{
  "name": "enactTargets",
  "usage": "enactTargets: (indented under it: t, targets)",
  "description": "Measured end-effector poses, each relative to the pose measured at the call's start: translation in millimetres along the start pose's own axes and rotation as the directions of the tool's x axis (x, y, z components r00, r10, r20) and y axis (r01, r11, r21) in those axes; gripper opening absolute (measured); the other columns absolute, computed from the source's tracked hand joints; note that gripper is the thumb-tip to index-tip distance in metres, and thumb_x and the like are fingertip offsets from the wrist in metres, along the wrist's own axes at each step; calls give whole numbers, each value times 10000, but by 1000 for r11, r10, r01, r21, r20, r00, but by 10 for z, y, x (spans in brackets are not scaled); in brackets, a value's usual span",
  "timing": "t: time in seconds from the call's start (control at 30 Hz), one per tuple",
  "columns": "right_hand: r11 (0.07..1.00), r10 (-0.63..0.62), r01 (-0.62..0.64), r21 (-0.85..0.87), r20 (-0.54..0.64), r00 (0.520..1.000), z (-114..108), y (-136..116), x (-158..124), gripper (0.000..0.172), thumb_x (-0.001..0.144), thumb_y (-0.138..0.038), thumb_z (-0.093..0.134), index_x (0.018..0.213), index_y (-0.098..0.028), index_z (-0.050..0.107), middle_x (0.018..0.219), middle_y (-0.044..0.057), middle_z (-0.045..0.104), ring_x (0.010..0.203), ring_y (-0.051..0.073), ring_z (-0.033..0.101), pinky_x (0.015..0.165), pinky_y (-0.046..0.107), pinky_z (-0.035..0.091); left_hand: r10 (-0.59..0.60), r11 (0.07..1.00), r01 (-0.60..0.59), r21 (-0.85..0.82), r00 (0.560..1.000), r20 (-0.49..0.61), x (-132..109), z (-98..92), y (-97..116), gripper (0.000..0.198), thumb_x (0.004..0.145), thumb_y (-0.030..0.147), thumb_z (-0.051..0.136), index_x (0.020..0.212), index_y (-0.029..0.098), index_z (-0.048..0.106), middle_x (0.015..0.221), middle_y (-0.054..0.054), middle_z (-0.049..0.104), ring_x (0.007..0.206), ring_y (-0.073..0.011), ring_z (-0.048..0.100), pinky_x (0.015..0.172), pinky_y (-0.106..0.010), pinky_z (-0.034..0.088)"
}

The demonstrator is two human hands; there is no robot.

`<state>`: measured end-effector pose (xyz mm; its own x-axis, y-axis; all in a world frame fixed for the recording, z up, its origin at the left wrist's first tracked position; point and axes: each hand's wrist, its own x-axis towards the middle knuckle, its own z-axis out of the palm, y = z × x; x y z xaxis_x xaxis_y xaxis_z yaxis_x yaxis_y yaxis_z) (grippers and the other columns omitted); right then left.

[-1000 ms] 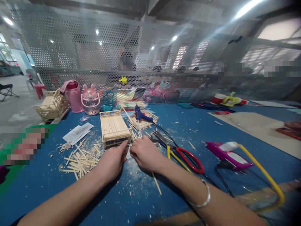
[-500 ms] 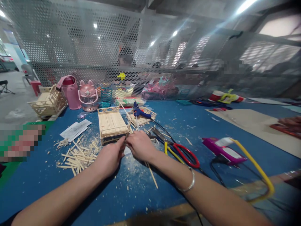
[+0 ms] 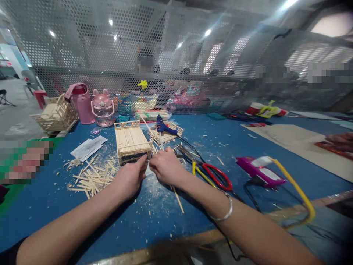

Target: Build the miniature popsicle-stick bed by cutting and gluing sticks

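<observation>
A miniature bed frame of thin wooden sticks stands on the blue tabletop in front of me. My left hand is at its near right corner, index finger and thumb closed against that corner. Just to the right, my right hand is held in a pinch, knuckles up; whatever lies between its fingertips is hidden. A white scrap of paper shows between the two hands. Behind them, a blue glue gun rests on a second stick-built piece. Loose sticks are heaped left of my left hand.
Red-handled scissors and yellow-handled pliers lie beside my right forearm. Farther right sits a purple device with a yellow tube. Pink bottles stand before the perforated screen. Another person's hand shows at right.
My right hand has drawn slightly away from my left, opening a small gap where the white paper shows. My left hand stays at the bed frame's corner. The view has shifted slightly.
</observation>
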<state>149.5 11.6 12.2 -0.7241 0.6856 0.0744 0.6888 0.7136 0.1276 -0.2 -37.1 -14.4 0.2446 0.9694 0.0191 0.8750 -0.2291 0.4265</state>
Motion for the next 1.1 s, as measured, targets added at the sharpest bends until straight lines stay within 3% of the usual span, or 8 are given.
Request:
enactTargets:
  t: [0.53, 0.7, 0.87, 1.1]
  targets:
    - [992, -94, 95, 88, -22, 995, 69, 97, 9, 171, 802, -204, 523, 696, -190, 656, 771, 31, 688, 783, 172, 501, 704, 334, 186, 5, 1000, -5, -27, 1000, -14, 5, -13, -21, 588, 812, 164, 509, 1371, 172, 327, 1122, -119, 659, 1061, -232, 600, 882, -340, 452]
    - [996, -50, 58, 75, -98, 994, 114, 88, 28, 171, 821, -226, 508, 760, -179, 660, 820, 41, 694, 808, 183, 503, 709, 339, 188, 8, 1000, -8, -24, 1000, -21, 1, -13, -13, 577, 812, 168, 511, 1363, 178, 338, 1122, -114, 659, 1075, -236, 591, 876, -337, 453]
    - [997, -65, 66, 38, -46, 997, 70, 52, -7, 179, 783, -151, 513, 681, -188, 656, 746, 34, 686, 762, 177, 508, 693, 341, 188, -6, 1000, 6, -27, 1000, -16, 3, -14, -6, 589, 812, 162, 508, 1371, 171, 324, 1099, -112, 670, 1073, -229, 593, 891, -336, 444]
    - [994, -105, 101, -48, -91, 990, 71, 57, 23, 205, 817, -153, 470, 715, -162, 647, 772, 52, 688, 767, 184, 513, 681, 345, 186, 6, 1000, -7, -25, 1000, -29, 13, -8, -22, 591, 807, 162, 502, 1371, 167, 326, 1101, -121, 668, 1059, -238, 600, 864, -348, 462]
